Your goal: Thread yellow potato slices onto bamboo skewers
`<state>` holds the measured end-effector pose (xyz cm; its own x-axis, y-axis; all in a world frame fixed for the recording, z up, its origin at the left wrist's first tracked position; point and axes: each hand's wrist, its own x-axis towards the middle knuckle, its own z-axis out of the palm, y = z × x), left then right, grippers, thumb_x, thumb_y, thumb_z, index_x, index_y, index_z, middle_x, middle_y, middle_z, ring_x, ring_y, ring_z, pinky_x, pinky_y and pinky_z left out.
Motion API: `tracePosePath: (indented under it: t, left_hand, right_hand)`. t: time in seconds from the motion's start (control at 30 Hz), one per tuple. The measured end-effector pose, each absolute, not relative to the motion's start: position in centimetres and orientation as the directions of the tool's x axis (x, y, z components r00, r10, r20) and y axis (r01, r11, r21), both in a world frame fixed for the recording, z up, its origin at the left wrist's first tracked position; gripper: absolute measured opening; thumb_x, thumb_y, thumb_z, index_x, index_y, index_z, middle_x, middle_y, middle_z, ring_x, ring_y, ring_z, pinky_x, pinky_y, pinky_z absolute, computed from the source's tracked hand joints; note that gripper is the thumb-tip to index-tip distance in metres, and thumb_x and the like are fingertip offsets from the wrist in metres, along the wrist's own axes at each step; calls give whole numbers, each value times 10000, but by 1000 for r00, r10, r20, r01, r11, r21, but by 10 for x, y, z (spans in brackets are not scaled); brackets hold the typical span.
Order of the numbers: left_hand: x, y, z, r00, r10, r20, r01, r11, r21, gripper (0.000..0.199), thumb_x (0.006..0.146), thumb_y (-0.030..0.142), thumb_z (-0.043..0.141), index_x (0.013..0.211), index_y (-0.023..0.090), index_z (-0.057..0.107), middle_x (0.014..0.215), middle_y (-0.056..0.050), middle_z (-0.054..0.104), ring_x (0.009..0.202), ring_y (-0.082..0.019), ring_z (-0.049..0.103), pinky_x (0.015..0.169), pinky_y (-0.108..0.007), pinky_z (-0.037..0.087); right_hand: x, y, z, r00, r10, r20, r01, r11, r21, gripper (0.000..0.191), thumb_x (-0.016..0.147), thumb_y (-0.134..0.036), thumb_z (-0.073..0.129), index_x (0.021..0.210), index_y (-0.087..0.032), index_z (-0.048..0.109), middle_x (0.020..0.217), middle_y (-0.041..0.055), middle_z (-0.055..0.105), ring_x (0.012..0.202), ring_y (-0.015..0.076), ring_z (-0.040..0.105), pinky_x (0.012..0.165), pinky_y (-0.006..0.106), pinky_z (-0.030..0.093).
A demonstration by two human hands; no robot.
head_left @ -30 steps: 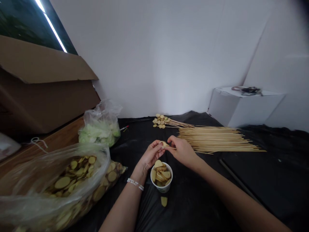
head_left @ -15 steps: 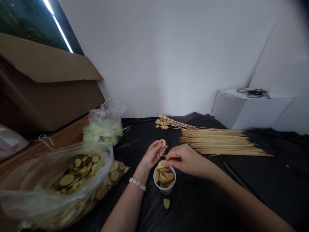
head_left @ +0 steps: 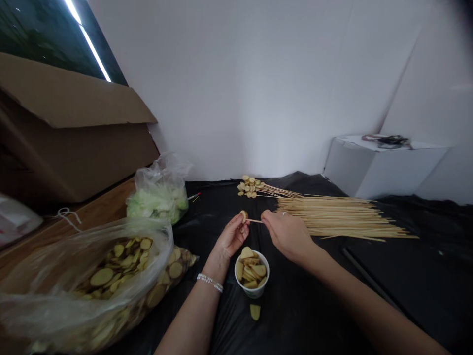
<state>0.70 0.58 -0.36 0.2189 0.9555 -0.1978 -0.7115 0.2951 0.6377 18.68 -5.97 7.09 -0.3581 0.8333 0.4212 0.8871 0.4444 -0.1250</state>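
My left hand [head_left: 232, 235] pinches a round potato slice [head_left: 244, 215] between thumb and fingers. My right hand [head_left: 286, 231] is closed around a thin wooden skewer [head_left: 254, 221], whose tip meets the slice; whether it has pierced it I cannot tell. Just below both hands stands a white paper cup [head_left: 254, 293] heaped with potato slices [head_left: 252, 271]. One loose slice [head_left: 254, 311] lies in front of the cup. Behind my right hand, many bare skewers [head_left: 340, 217] lie side by side. Several skewers with slices on their ends [head_left: 249, 186] rest beyond my left hand.
At left, a large open plastic bag [head_left: 155, 241] holds potato slices. Behind it sits a bag of pale green vegetable pieces [head_left: 158, 197], with a red-tipped pen [head_left: 194, 195] nearby. A cardboard box [head_left: 84, 148] stands far left, a white box [head_left: 369, 165] back right. Black sheeting [head_left: 295, 305] covers the table.
My right hand has moved up from over the cup, bringing the skewer level against the slice. My left hand has shifted slightly left and turned the slice toward the skewer.
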Motion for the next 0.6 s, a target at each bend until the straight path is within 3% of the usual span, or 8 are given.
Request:
tracePosePath:
  t: [0.23, 0.43, 0.6]
  left_hand:
    - [6, 8, -2, 211, 944, -253, -781, 318, 537, 83, 772, 78, 646, 830, 136, 660, 767, -26, 656, 636, -64, 608, 545, -114, 501]
    - [8, 9, -2, 160, 948, -277, -767, 295, 570, 83, 792, 64, 613, 815, 124, 666, 762, -30, 663, 624, -69, 614, 543, -119, 508]
    - [11, 8, -2, 139, 955, -261, -754, 273, 598, 89, 798, 53, 597, 803, 112, 664, 745, -39, 661, 618, -75, 620, 539, -120, 511]
  right_hand:
    - [184, -48, 48, -373, 801, 468, 894, 446, -51, 298, 957, -224, 326, 894, -188, 615, 880, 74, 604, 862, 184, 524, 648, 270, 315]
    - [181, -47, 37, -326, 865, 382, 920, 383, -84, 299, 961, -261, 321, 1041, -227, 608, 937, 60, 601, 744, 144, 570, 557, 261, 293]
    - [180, -47, 34, -304, 895, 327, 937, 343, -66, 330, 967, -268, 285, 1112, -244, 581, 967, 56, 601, 762, 142, 599, 553, 243, 311]
